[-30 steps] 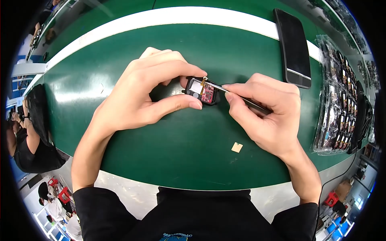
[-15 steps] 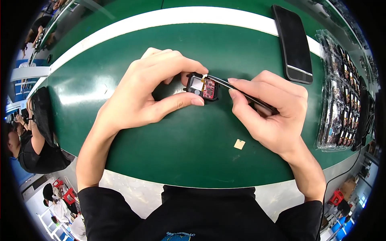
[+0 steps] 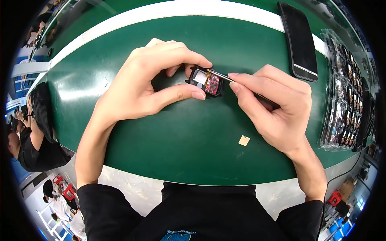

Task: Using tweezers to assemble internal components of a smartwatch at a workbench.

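Observation:
My left hand (image 3: 150, 82) grips a small black device housing (image 3: 220, 94) by its edges, thumb on the near side and fingers on the far side. The housing is uncovered, showing a red circuit board (image 3: 212, 83) beside a silvery-white block. Between the thumb and fingers of my right hand (image 3: 277, 102) is a pair of thin metal tweezers (image 3: 222, 76). Their tips reach the housing's far edge, by a small yellowish strip near the board. Whether the tips pinch that strip is too small to tell.
A small cream square (image 3: 243, 140) lies on the green tabletop (image 3: 181, 148), nearer to me. At the far right is a black phone (image 3: 299, 44). Stacked clear plastic trays (image 3: 341, 96) of small electronic parts stand along the right edge, with dark cables beside them. Other people sit at the left.
The tweezer tips have come down at the housing's far edge, and the pale strip end that stuck up there no longer shows. Both hands keep their grips; the whole view has shifted slightly.

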